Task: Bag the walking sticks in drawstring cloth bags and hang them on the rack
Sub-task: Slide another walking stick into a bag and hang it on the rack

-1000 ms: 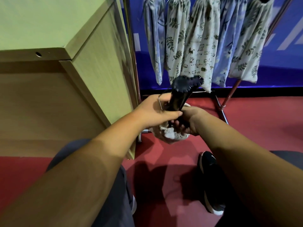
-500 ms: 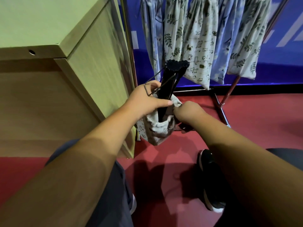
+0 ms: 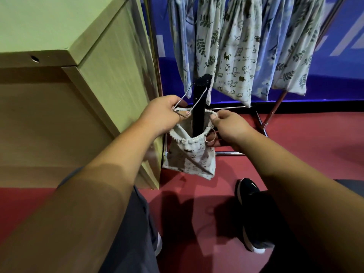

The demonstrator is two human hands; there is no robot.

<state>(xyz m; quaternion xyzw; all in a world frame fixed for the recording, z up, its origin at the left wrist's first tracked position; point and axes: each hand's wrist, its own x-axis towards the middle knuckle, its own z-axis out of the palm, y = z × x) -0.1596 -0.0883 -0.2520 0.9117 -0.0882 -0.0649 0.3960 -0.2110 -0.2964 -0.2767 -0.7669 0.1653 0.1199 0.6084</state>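
**Stick upright between my hands**

The walking stick (image 3: 199, 113) stands near-vertical in the cloth bag (image 3: 189, 156), top poking out. My left hand (image 3: 159, 115) grips the wire hanger (image 3: 183, 97) and rim; my right hand (image 3: 230, 129) pinches the opposite rim, equally near. The rack (image 3: 155, 66) is just beyond.

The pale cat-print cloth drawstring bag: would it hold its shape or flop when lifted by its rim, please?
Probably floppy: the pale cat-print cloth bag sags, creased, below the left hand and right hand pinching its rim. The black walking stick inside likely stiffens and weights it.
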